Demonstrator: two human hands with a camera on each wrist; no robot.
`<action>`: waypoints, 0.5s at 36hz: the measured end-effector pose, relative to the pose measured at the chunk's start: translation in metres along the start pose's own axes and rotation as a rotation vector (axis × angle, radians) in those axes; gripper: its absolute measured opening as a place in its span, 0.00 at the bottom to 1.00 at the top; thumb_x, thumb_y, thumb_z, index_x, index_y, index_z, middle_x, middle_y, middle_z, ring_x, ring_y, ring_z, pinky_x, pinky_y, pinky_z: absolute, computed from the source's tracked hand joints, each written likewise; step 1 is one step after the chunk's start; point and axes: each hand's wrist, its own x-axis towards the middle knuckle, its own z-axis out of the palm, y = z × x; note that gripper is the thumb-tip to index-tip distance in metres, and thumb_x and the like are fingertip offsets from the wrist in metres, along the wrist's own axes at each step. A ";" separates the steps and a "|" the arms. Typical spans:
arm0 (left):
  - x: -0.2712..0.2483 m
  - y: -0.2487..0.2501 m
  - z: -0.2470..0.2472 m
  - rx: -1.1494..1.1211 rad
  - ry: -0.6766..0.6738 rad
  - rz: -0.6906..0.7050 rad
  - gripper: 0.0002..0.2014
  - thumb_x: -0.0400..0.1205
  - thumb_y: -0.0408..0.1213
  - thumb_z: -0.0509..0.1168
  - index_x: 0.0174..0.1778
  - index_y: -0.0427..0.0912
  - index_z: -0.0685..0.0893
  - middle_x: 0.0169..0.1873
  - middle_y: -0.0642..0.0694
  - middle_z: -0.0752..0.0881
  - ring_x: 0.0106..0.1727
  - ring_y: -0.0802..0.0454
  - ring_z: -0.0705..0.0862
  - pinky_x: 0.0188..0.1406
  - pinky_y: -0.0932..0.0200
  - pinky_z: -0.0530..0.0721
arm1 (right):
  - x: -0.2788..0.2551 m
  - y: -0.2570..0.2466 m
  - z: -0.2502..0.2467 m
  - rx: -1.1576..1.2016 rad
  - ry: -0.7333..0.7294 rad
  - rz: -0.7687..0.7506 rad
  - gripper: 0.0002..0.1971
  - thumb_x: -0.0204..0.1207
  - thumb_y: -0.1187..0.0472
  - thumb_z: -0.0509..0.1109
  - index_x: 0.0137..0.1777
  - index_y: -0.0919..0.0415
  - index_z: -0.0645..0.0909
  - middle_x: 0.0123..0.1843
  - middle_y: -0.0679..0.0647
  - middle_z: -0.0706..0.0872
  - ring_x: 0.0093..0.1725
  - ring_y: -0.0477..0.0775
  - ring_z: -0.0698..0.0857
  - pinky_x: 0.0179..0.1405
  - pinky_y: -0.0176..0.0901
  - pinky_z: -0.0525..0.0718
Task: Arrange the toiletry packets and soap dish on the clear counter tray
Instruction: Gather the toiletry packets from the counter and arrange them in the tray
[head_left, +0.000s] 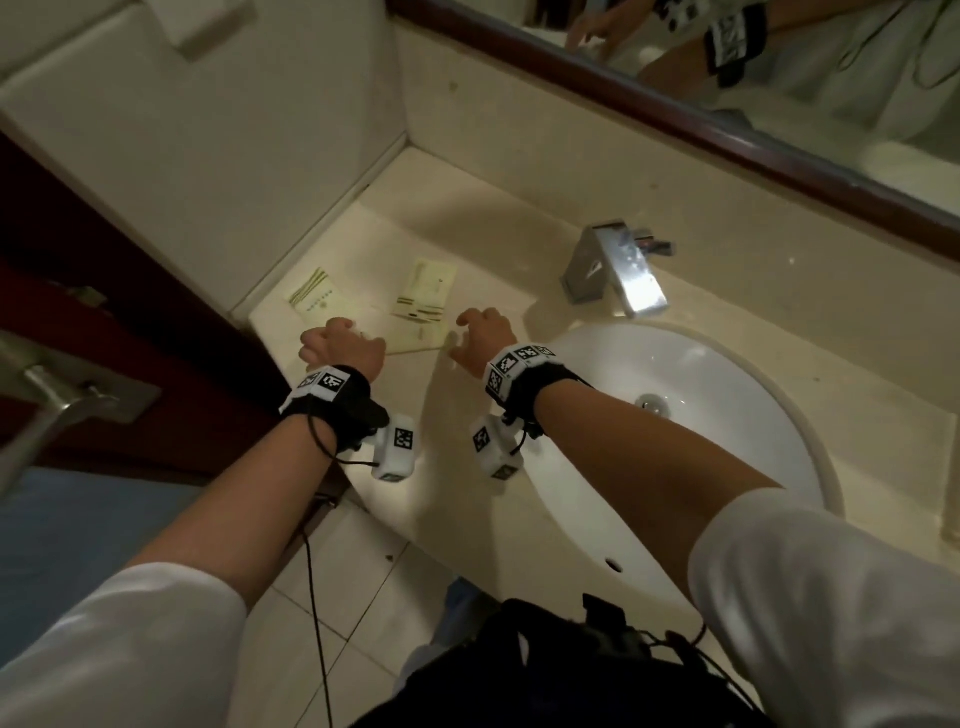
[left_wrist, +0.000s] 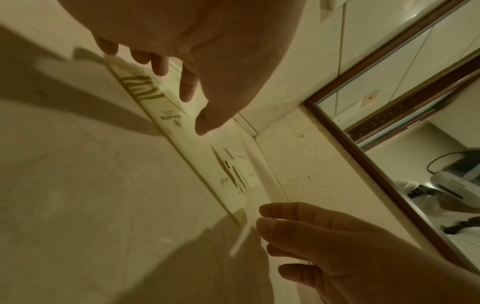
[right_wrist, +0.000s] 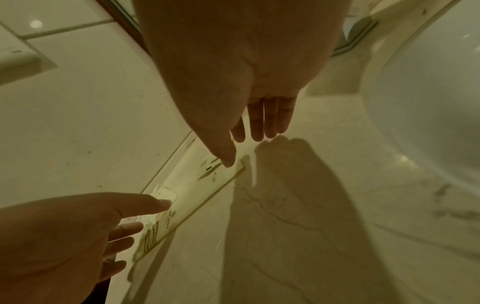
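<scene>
A clear flat tray (head_left: 415, 349) lies on the counter left of the sink, with its long edge (left_wrist: 182, 156) facing me. Cream packets with green stripes lie on it: one at the left end (head_left: 318, 299), one at the right (head_left: 423, 293) over another (head_left: 422, 332). My left hand (head_left: 332, 338) hangs over the tray's left end, fingers (left_wrist: 187, 90) straight and apart, holding nothing. My right hand (head_left: 470, 330) is at the tray's right end, thumb (right_wrist: 226, 158) over the striped packet (right_wrist: 210, 169), and is empty too. I see no soap dish.
The white sink basin (head_left: 675, 415) and chrome tap (head_left: 618, 270) are just right of the tray. A wall closes off the counter on the left, a mirror (head_left: 727, 78) at the back. A dark door and metal handle (head_left: 57, 395) stand at the left.
</scene>
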 end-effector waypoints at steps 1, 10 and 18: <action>0.002 -0.001 -0.001 -0.009 0.013 -0.026 0.24 0.76 0.40 0.64 0.70 0.47 0.70 0.72 0.41 0.61 0.72 0.40 0.62 0.72 0.47 0.65 | 0.002 -0.002 0.001 -0.016 -0.006 0.005 0.25 0.77 0.52 0.69 0.72 0.58 0.71 0.70 0.61 0.73 0.69 0.63 0.72 0.65 0.55 0.75; 0.018 -0.014 -0.004 -0.027 0.033 -0.069 0.26 0.76 0.41 0.66 0.70 0.47 0.67 0.72 0.38 0.62 0.72 0.37 0.64 0.70 0.47 0.67 | 0.014 -0.020 0.010 -0.035 -0.010 0.031 0.28 0.73 0.49 0.73 0.68 0.62 0.72 0.67 0.62 0.73 0.66 0.64 0.72 0.64 0.55 0.75; 0.027 -0.023 -0.005 -0.061 0.057 -0.064 0.24 0.76 0.35 0.65 0.68 0.44 0.69 0.72 0.36 0.65 0.72 0.35 0.66 0.71 0.47 0.67 | 0.023 -0.030 0.018 -0.021 0.003 0.070 0.31 0.72 0.50 0.75 0.69 0.65 0.70 0.68 0.64 0.72 0.67 0.66 0.72 0.65 0.56 0.76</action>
